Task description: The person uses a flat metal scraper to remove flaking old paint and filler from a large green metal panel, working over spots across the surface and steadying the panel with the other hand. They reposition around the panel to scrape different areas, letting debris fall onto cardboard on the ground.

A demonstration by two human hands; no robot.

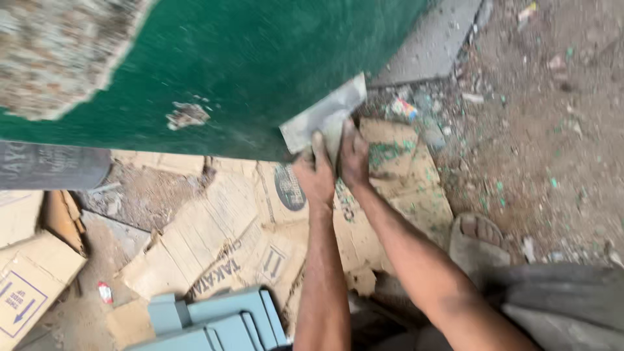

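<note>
Both my hands grip a flat metal scraper blade (323, 117) and press it against a green painted wall (247, 58). My left hand (315, 174) holds the lower part of the tool, fingers curled round it. My right hand (354, 156) sits beside it on the right, also closed on the tool. The blade's upper edge lies on the green surface near the wall's lower edge. A chipped patch (187, 115) shows bare material to the left of the blade, and a large stripped area (58, 52) is at the upper left.
Flattened cardboard sheets (227, 234) cover the ground below the wall, flecked with green chips. A grey-blue plastic stool (214, 322) stands at the bottom. My sandalled foot (478, 237) rests on dirt at right. A grey slab (432, 42) lies at the top right.
</note>
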